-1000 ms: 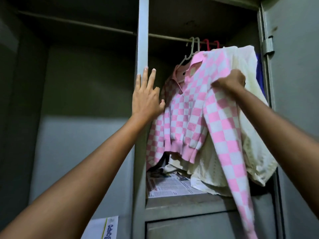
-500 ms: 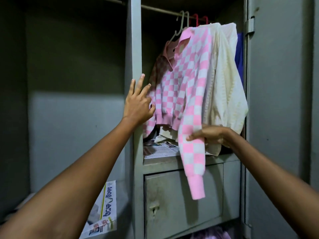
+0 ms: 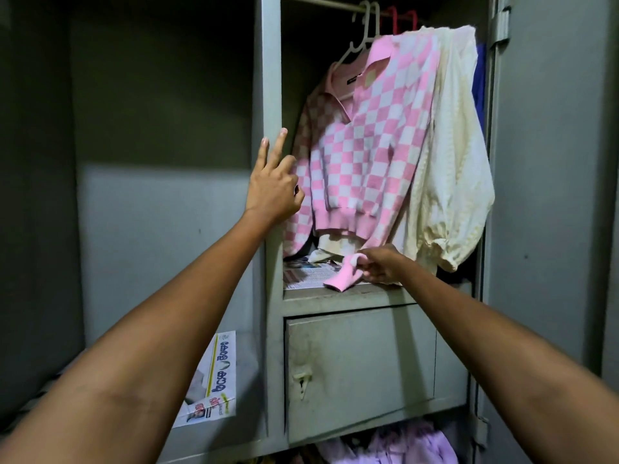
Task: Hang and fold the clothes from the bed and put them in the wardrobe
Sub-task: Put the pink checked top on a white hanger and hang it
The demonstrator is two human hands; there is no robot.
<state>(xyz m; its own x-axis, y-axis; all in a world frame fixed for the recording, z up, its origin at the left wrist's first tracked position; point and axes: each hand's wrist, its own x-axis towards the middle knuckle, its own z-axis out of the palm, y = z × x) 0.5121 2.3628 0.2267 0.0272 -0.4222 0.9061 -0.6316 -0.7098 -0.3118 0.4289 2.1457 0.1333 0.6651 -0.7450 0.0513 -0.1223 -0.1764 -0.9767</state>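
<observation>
A pink-and-white checked sweater [image 3: 368,142] hangs on a white hanger [image 3: 360,41] from the rail of the grey metal wardrobe [image 3: 549,195]. A cream blouse [image 3: 449,169] hangs right beside it, with a strip of blue cloth [image 3: 479,82] behind. My right hand [image 3: 380,267] pinches the sweater's pink sleeve cuff [image 3: 343,279] low down, over the shelf. My left hand [image 3: 273,182] rests against the wardrobe's centre post [image 3: 268,78], two fingers straight, the others curled.
Newspaper [image 3: 308,272] lines the shelf under the clothes. Below it is a closed metal locker door [image 3: 361,370] with a small handle. Lilac clothes [image 3: 398,445] lie in the bottom compartment. Another newspaper sheet [image 3: 209,380] lies in the dark left compartment.
My right hand has slid down the sweater's sleeve from shoulder height to the shelf and now holds the cuff there. My left hand has stayed on the post. The view has dropped lower.
</observation>
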